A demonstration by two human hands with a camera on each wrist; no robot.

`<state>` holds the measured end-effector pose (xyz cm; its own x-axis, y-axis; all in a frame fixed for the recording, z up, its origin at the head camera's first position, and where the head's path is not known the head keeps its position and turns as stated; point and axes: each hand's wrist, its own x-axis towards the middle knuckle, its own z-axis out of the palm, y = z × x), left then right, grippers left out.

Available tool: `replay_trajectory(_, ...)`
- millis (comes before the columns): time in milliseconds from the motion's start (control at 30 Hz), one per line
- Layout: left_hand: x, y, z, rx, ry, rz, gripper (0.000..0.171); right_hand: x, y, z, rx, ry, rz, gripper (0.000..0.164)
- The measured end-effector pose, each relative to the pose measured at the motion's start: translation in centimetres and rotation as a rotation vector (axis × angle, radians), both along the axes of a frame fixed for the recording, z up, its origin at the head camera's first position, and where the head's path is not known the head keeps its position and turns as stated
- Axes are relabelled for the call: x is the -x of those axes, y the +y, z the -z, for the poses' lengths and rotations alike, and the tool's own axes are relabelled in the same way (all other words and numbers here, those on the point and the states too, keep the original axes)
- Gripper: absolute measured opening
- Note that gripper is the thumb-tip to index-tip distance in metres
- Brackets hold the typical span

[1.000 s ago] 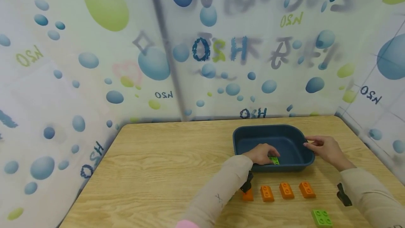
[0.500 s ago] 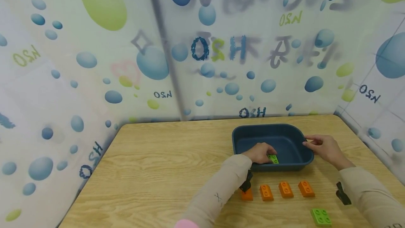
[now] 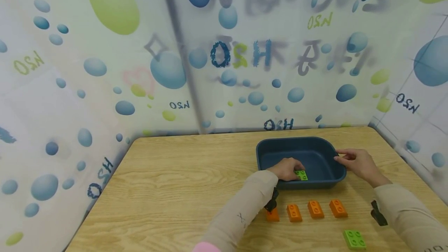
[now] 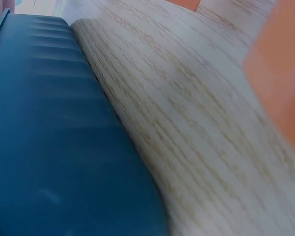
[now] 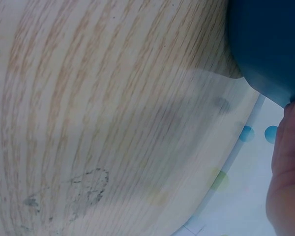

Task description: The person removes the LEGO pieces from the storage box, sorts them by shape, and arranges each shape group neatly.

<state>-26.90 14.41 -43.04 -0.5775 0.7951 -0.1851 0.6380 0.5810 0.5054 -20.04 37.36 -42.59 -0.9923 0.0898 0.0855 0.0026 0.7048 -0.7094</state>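
A dark blue plastic bin [image 3: 308,185] stands on the wooden table, right of the middle. My left hand [image 3: 286,169] reaches over its near wall and holds a green building block [image 3: 301,175] low inside, by the near side. Part of that block is hidden behind the fingers. At the bin's right end, my right hand [image 3: 360,165] pinches the rim between thumb and fingers. Its fingers [image 5: 287,147] also show at the bin's edge in the right wrist view. The left wrist view shows the bin's outer wall [image 4: 64,137], with the left hand out of sight.
Several orange sloped blocks lie in a row before the bin, among them a middle one [image 3: 316,209] and a leftmost one [image 3: 272,215] partly behind the left wrist. Nearer the front lies another green block [image 3: 355,239]. A patterned wall covering [image 3: 231,100] borders the table [image 3: 182,182].
The green block in my left hand has turned slightly, and more of its studded top shows. Both hands otherwise keep their places; the head view shifts a little.
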Motion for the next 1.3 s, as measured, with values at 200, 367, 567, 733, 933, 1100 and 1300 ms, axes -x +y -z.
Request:
replay_trajectory(200, 0.1, -0.1, -0.3, -0.036, 0.002, 0.001, 0.036, 0.0, 0.0, 0.0, 0.01, -0.003, -0.006, 0.048)
replay_trajectory(367, 0.2, -0.5, -0.8, -0.081, -0.021, -0.008, 0.037, 0.1, 0.2, 0.1, 0.012, 0.007, -0.018, 0.047)
replay_trajectory(567, 0.2, -1.1, -1.6, -0.099, -0.035, -0.014, 0.039, 0.3, 0.3, 0.3, 0.004, 0.025, -0.019, 0.047)
replay_trajectory(733, 0.1, -1.5, -2.3, -0.12, -0.036, -0.031, 0.04, 0.2, 0.3, 0.3, -0.003, 0.029, -0.018, 0.045)
replay_trajectory(933, -0.1, -2.2, -2.9, -0.134, -0.033, -0.039, 0.04, 0.2, 0.2, 0.4, -0.006, 0.037, -0.014, 0.046)
replay_trajectory(1100, -0.1, -3.0, -3.2, -0.123, -0.003, -0.018, 0.04, 0.2, 0.2, 0.3, -0.015, 0.041, -0.015, 0.045)
replay_trajectory(1300, -0.2, -3.7, -3.8, -0.127, 0.006, 0.001, 0.038, 0.1, 0.2, 0.3, -0.015, 0.024, -0.017, 0.047)
